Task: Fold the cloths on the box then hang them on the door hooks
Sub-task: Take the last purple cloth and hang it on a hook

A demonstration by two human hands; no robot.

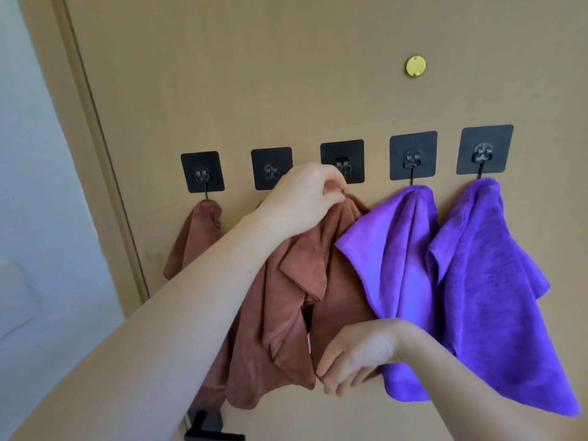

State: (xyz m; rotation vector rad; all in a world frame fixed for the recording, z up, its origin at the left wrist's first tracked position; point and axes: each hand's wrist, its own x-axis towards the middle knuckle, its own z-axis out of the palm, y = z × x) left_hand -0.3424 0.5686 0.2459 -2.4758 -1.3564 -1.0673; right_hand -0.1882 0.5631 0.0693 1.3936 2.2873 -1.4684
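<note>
While both hands pinch it, the brown cloth (305,291) hangs lengthwise downward.

Tan door (254,74), black square hooks (202,171) (five in a row), brown cloths (286,313), purple cloths (490,281), shiny yellow dot (416,65)

The left hand (302,198) is raised, its grip pinched closed; the right hand (359,354) is held lower, fingers curled, apparently closed.

Door (286,74); five hooks (413,155); hung cloths (486,281)
</note>
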